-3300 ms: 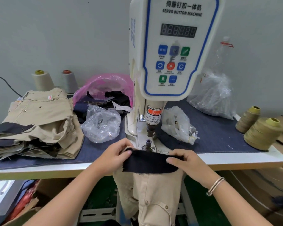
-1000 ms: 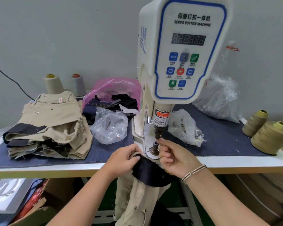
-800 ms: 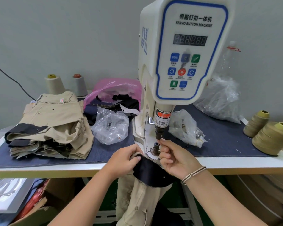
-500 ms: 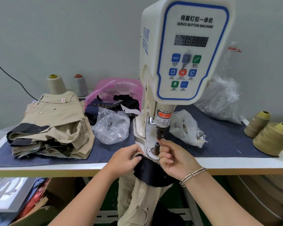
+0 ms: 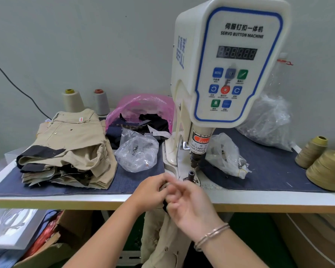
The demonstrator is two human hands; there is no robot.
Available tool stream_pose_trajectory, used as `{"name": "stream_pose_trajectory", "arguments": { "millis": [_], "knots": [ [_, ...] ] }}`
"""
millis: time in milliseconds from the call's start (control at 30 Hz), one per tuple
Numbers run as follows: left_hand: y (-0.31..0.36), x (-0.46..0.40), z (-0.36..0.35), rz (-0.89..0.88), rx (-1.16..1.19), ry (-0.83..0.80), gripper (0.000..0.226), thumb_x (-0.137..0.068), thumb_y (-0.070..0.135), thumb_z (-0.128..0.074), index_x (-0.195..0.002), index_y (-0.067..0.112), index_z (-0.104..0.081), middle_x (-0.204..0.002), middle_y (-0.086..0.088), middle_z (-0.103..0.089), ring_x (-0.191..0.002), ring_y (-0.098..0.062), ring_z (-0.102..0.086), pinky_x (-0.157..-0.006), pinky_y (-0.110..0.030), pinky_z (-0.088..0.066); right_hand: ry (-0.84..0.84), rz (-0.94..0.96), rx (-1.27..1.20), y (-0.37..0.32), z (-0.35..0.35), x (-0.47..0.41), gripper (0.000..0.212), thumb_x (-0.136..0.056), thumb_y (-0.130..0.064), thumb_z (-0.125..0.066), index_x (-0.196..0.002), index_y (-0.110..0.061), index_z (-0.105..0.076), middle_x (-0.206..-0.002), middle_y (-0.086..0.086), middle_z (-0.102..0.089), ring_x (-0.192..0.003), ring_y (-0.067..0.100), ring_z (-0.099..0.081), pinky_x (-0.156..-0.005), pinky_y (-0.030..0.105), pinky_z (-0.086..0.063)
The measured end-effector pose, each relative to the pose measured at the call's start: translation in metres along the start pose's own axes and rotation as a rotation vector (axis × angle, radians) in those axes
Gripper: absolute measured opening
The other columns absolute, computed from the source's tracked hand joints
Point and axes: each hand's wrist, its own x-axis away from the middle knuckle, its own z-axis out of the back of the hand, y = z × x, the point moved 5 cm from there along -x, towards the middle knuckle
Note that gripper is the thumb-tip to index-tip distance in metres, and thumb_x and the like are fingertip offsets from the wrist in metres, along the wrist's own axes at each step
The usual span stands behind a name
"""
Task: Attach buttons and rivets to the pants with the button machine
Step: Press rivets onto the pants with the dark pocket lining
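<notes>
— What has moved since half a second ago?

— In the head view the right hand (image 5: 190, 206) has come away from the lower die post (image 5: 191, 174) of the button machine (image 5: 226, 74). Before, its fingertips were up at the post under the punch; now it sits just in front of the post, blurred, fingers loosely curled, meeting the left hand (image 5: 153, 190). The dark waistband, earlier spread between the hands, is now almost hidden behind them.

— Are the hands holding anything?

— The left hand grips the top of the pants (image 5: 162, 235), bunched at the table edge (image 5: 66, 200) in front of the machine. The right hand I cannot tell; the blur hides whether it pinches cloth or a button.

— Where are the pants?

— Hanging from the hands, below the table edge, straight down in front of the machine's base.

— How will they handle?

— Soft, limp cotton twill, I judge, light but floppy, so the leg drags downward. The waistband is the thickest, stiffest part; take it on both sides of the spot to be riveted and stretch it flat over the post.

— Anything else near the machine?

— A stack of finished pants (image 5: 70, 147) to its left.
</notes>
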Motion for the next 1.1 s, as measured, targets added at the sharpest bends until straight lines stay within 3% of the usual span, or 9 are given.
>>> {"name": "stream_pose_trajectory", "arguments": {
  "millis": [100, 200, 300, 400, 567, 700, 800, 1100],
  "knots": [
    [0.001, 0.000, 0.001, 0.008, -0.062, -0.011, 0.038, -0.067, 0.020, -0.047, -0.098, 0.004, -0.063, -0.094, -0.010, -0.064, -0.093, -0.030, -0.061, -0.077, -0.042, -0.050, 0.027, 0.299, 0.655, -0.005, -0.034, -0.026, 0.024, -0.093, -0.009, -0.049, -0.090, -0.014, -0.073, -0.073, -0.002, -0.063, -0.054, 0.003, -0.055, -0.048, 0.015, -0.045],
    [-0.002, -0.001, 0.002, 0.045, -0.031, 0.040, 0.036, -0.072, 0.020, -0.046, -0.092, -0.005, -0.061, -0.092, -0.024, -0.065, -0.086, -0.033, -0.060, -0.079, -0.050, -0.049, 0.032, 0.694, 1.278, -0.027, -0.077, -0.066, 0.026, -0.093, -0.014, -0.048, -0.093, -0.011, -0.074, -0.098, 0.001, -0.069, -0.091, 0.011, -0.060, -0.083, 0.025, -0.048],
    [-0.003, -0.001, 0.001, 0.048, -0.043, 0.064, 0.018, -0.079, 0.015, -0.048, -0.079, -0.001, -0.055, -0.081, -0.019, -0.063, -0.082, -0.039, -0.058, -0.075, -0.049, -0.049, 0.032, 0.774, 1.913, -0.028, -0.101, -0.121, 0.023, -0.093, -0.010, -0.044, -0.088, -0.003, -0.066, -0.100, 0.013, -0.062, -0.105, 0.029, -0.056, -0.084, 0.033, -0.045],
    [-0.004, 0.000, 0.002, 0.054, -0.033, 0.062, 0.027, -0.069, 0.023, -0.042, -0.075, -0.001, -0.052, -0.076, -0.022, -0.059, -0.071, -0.035, -0.052, -0.070, -0.051, -0.047, 0.076, 0.779, 2.324, -0.018, -0.104, -0.159, 0.027, -0.093, -0.011, -0.047, -0.115, -0.007, -0.062, -0.117, 0.013, -0.061, -0.116, 0.032, -0.051, -0.090, 0.035, -0.043],
    [-0.005, -0.003, 0.001, 0.039, -0.053, 0.015, 0.045, -0.070, 0.023, -0.043, -0.099, -0.005, -0.063, -0.100, -0.021, -0.067, -0.097, -0.036, -0.060, -0.083, -0.047, -0.050, 0.153, 0.769, 2.389, -0.009, -0.103, -0.179, 0.026, -0.092, -0.013, -0.049, -0.114, -0.010, -0.062, -0.116, 0.010, -0.063, -0.112, 0.030, -0.055, -0.086, 0.037, -0.048],
    [-0.009, -0.005, 0.000, 0.058, -0.077, 0.022, 0.040, -0.072, 0.022, -0.045, -0.098, -0.002, -0.063, -0.098, -0.018, -0.068, -0.095, -0.035, -0.060, -0.081, -0.046, -0.051, 0.080, 0.847, 2.444, -0.009, -0.107, -0.173, 0.023, -0.090, -0.008, -0.048, -0.108, -0.009, -0.063, -0.110, 0.009, -0.065, -0.105, 0.028, -0.059, -0.083, 0.036, -0.048],
    [-0.011, -0.006, -0.001, 0.066, -0.074, 0.031, 0.024, -0.080, 0.007, -0.054, -0.100, -0.002, -0.064, -0.100, -0.018, -0.068, -0.096, -0.035, -0.060, -0.082, -0.046, -0.050, 0.069, 0.857, 2.482, -0.009, -0.108, -0.170, 0.022, -0.089, -0.005, -0.049, -0.106, -0.009, -0.063, -0.109, 0.009, -0.065, -0.102, 0.028, -0.061, -0.083, 0.038, -0.051],
    [-0.009, -0.007, -0.004, 0.068, -0.111, -0.037, 0.037, -0.083, 0.010, -0.057, -0.120, 0.007, -0.060, -0.122, -0.013, -0.061, -0.114, -0.029, -0.055, -0.095, -0.038, -0.046, 0.128, 0.880, 2.478, -0.007, -0.106, -0.173, 0.028, -0.089, 0.001, -0.046, -0.112, -0.005, -0.060, -0.114, 0.012, -0.062, -0.108, 0.029, -0.058, -0.083, 0.039, -0.051]
  ]
}}
